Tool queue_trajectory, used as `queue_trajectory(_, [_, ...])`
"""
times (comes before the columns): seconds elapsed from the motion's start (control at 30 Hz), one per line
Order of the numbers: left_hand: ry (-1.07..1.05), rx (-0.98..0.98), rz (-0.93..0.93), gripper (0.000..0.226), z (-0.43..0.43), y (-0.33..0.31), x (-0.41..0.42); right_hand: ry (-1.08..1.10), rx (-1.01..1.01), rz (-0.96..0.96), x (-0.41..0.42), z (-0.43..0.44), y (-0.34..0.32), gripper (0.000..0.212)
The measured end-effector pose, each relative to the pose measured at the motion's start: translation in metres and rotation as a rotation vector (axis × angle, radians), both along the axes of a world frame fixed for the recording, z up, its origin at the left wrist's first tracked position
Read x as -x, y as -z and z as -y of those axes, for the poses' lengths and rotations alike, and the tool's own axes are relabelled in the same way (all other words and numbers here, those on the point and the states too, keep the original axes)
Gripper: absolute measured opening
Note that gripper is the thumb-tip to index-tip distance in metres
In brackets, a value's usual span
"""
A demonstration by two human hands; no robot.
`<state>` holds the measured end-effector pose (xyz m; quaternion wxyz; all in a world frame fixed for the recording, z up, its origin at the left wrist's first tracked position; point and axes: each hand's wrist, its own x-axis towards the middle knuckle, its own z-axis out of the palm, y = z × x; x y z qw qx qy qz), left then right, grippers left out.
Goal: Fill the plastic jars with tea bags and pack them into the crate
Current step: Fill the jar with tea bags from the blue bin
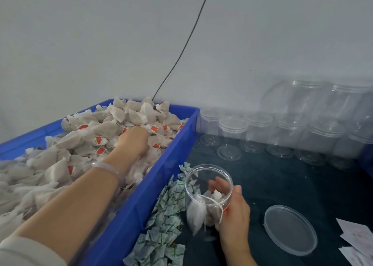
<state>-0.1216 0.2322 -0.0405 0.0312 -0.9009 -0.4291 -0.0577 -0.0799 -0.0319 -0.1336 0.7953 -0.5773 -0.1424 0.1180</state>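
Left hand (133, 140) is down in the heap of tea bags (96, 132), knuckles up, fingertips buried among the white pouches and their red tags, so there is no telling whether it grips any or just rests there. A pale bracelet (109, 168) sits on that wrist, and the forearm lies across the near side of the blue crate (161, 177), which is piled high with bags. Over to the right hand (234, 211): it is wrapped round a clear jar (207, 177), thumb on the near side and fingers showing through the plastic on the far side. The jar is tipped with its open mouth facing up towards the camera, and a few tea bags lie in its lower part, one string looping across the wall. The jar is just beside the crate, above a dark table (282, 181). Between crate and jar lies a scatter of small green-and-white sachets (167, 211). A clear lid (290, 229) lies flat to the right of the hand, near some papers (357, 237) at the edge. Along the wall (80, 44) stand rows of empty jars (282, 132), some stacked, and a dark cable (181, 52) runs down behind the crate.
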Motion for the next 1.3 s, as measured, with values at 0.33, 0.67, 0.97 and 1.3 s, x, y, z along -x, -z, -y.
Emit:
queue_trajectory(0.33, [0.549,0.547,0.524,0.008,0.073,-0.087,-0.007,0.025,0.012,0.016,0.000,-0.001,0.000,0.044])
queue_trajectory(0.67, [0.819,0.609,-0.150,0.014,0.138,-0.083,-0.017,0.022,0.012,0.041,0.002,0.002,-0.005,0.051])
queue_trajectory(0.97, [0.139,0.280,-0.286,0.036,0.022,-0.030,-0.007,-0.016,-0.005,0.003,0.001,0.001,-0.003,0.047])
queue_trajectory(1.3, [0.150,0.307,-0.079,0.015,-0.010,0.005,-0.004,-0.014,-0.001,0.010,0.001,0.001,-0.003,0.048])
